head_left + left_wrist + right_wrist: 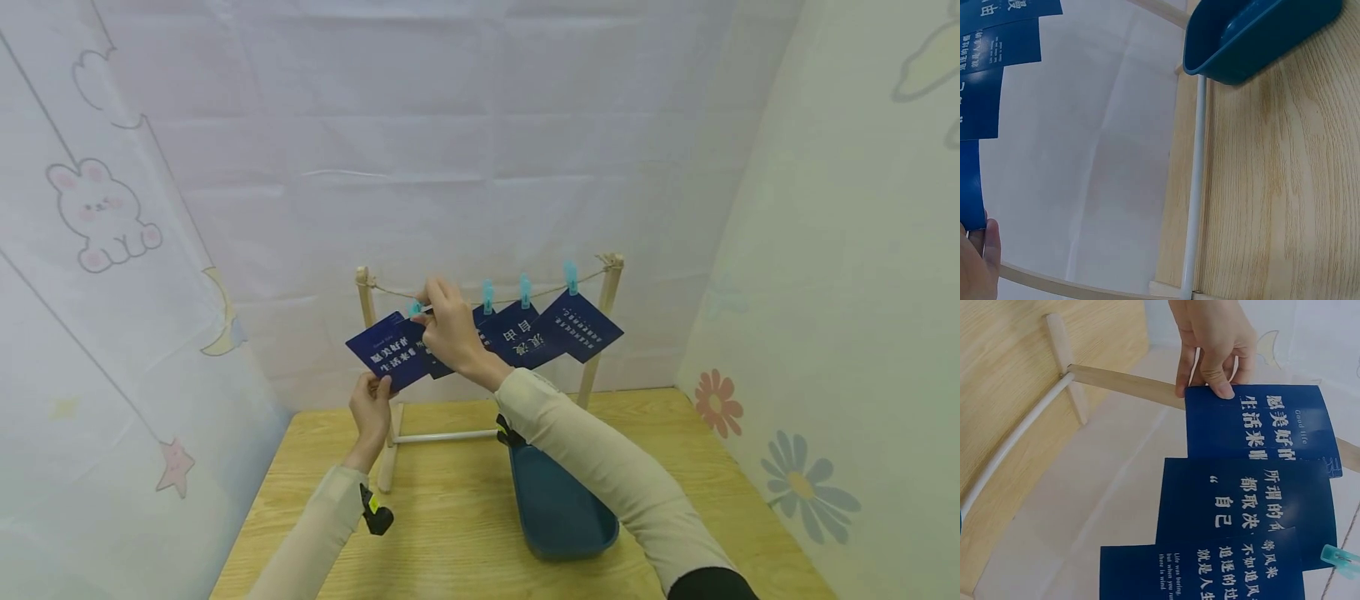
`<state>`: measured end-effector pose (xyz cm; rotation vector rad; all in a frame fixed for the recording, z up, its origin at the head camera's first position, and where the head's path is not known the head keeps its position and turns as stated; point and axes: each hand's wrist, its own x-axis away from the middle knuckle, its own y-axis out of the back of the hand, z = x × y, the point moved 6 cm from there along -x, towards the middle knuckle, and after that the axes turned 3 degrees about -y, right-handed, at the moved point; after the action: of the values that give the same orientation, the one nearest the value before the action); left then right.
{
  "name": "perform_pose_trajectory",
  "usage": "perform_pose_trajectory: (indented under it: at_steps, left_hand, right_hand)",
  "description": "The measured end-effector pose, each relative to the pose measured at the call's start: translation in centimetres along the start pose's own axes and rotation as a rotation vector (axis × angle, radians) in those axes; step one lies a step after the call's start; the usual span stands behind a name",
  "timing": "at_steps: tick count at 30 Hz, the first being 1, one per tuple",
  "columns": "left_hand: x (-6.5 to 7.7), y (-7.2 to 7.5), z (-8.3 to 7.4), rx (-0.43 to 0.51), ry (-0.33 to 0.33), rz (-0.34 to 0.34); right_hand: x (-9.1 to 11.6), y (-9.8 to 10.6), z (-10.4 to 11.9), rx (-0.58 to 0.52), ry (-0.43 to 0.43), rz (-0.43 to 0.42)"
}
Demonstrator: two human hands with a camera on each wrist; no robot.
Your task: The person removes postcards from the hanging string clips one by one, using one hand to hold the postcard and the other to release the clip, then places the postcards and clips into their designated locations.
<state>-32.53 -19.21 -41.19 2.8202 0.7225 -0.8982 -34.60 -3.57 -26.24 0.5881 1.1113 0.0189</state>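
My left hand [371, 408] pinches the lower corner of the leftmost dark blue card [386, 342], thumb in front. That card, printed with white characters, tilts beside the string and overlaps the neighbouring card [1241, 500]. My right hand [453, 333] is at the left part of the string, pinching a light blue clothespin [416, 309] by the card's upper edge. It covers part of the cards behind it. Further right, more dark blue cards [577, 325] hang overlapping from the string [551, 293] by light blue clothespins [526, 290].
The string runs between two wooden posts [611, 287] of a stand with a white lower bar [446, 436]. A dark blue bin [562, 508] stands on the wooden table [442, 533] under my right forearm. Printed cloth walls [390, 125] enclose the table.
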Motion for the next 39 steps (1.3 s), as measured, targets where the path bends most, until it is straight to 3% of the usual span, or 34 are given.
perform_pose_trajectory:
  at_steps: [5,8,11,18,23,28,33,39]
  left_hand:
    - [-0.2,-0.1,2.1,0.02,0.006,-0.009]
    - [-0.2,0.0,3.9,0.009,0.024,-0.021]
    - [0.1,0.1,4.7,-0.031,0.056,-0.031]
    - [0.7,0.3,5.5,-0.047,0.111,-0.017]
    - [1.3,0.3,5.2,-0.038,0.127,0.005]
    - [1.6,0.5,6.4,-0.066,0.17,-0.012]
    - [2.0,0.8,6.5,-0.094,0.164,-0.007]
    - [2.3,1.2,6.5,-0.141,0.153,-0.001]
  right_hand:
    - [0.6,-0.4,-0.4,-0.005,-0.008,0.025]
    - [1.1,-0.6,-0.7,-0.038,-0.029,0.049]
    - [1.7,-0.8,-1.1,-0.052,-0.044,0.07]
    - [3.0,-1.0,-1.7,-0.014,-0.041,0.102]
    - [3.9,-1.3,-2.1,0.01,-0.045,0.142]
    - [5.0,-1.6,-2.9,0.019,-0.059,0.178]
    - [6.1,-1.7,-3.7,0.049,-0.066,0.221]
    - [7.1,-1.6,-4.8,0.081,-0.027,0.197]
